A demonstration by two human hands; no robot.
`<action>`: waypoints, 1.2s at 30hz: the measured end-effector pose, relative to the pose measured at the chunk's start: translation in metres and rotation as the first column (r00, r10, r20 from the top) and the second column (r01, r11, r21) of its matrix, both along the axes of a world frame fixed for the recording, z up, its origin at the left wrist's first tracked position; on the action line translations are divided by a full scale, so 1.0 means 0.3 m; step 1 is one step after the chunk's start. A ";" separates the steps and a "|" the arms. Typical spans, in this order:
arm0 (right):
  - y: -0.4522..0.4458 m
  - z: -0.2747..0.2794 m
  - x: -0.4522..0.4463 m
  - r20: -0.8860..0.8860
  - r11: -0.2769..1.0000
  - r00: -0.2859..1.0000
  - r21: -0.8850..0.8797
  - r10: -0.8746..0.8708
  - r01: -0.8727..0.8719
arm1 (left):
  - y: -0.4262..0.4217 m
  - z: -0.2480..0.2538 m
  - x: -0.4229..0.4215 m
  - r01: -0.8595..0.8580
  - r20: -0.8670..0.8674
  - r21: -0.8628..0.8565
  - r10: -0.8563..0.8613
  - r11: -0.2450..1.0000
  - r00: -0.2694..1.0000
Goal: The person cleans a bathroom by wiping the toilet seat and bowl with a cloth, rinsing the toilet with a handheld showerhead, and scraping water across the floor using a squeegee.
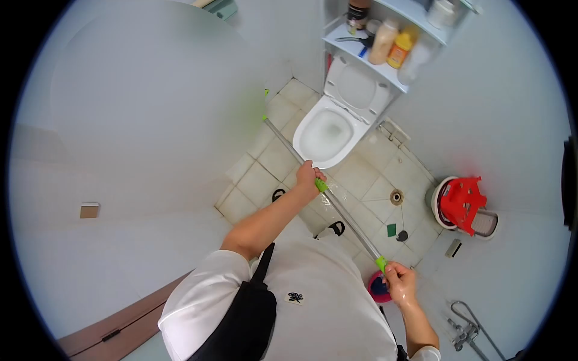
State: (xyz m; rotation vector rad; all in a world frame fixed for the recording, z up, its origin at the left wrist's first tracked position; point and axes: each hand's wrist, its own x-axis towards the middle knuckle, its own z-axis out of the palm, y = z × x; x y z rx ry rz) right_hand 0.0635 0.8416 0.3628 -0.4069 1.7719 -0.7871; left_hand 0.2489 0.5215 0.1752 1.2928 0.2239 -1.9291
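Note:
A long silver pole with green joints [349, 221] runs diagonally across the middle of the view, over the front rim of the toilet. My left hand [309, 175] is closed around its middle, just above a green collar. Around the green grip at its lower end, my right hand [400, 283] is wrapped. The pole's far end reaches toward the left wall, where a green joint shows; the tool head is mostly hidden behind a pale blurred surface. The white toilet [325, 137] has its lid and seat raised. A pink bucket [377, 289] sits beside my right hand.
White shelves [421, 23] with bottles hang above the toilet. A red plastic stool [462, 203] rests on a pale bucket at the right wall. A round drain [396, 197] and a green pad [391, 230] lie on the tiles. A shower tap [463, 332] is mounted lower right.

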 end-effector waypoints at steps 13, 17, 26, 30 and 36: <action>-0.959 -0.256 0.627 0.585 0.952 0.803 0.297 -0.114 -0.080 | -0.757 -0.482 0.489 0.086 -0.072 0.306 -0.067 0.948 0.995; -1.340 -0.550 0.862 0.571 0.916 0.773 0.399 -0.278 0.035 | -0.894 -0.560 0.507 0.307 -0.050 0.300 -0.306 0.903 0.951; -1.978 -1.081 1.034 0.622 0.820 0.570 0.545 -0.537 0.177 | -1.299 -1.226 0.604 0.483 0.118 0.223 -0.515 0.847 0.849; -2.022 -1.108 1.006 0.636 0.805 0.534 0.572 -0.557 0.159 | -1.360 -1.164 0.592 0.602 0.241 0.187 -0.630 0.776 0.738; -2.143 -1.001 0.945 0.597 0.808 0.565 0.534 -0.570 0.250 | -1.527 -1.005 0.455 0.676 0.279 0.180 -0.696 0.715 0.662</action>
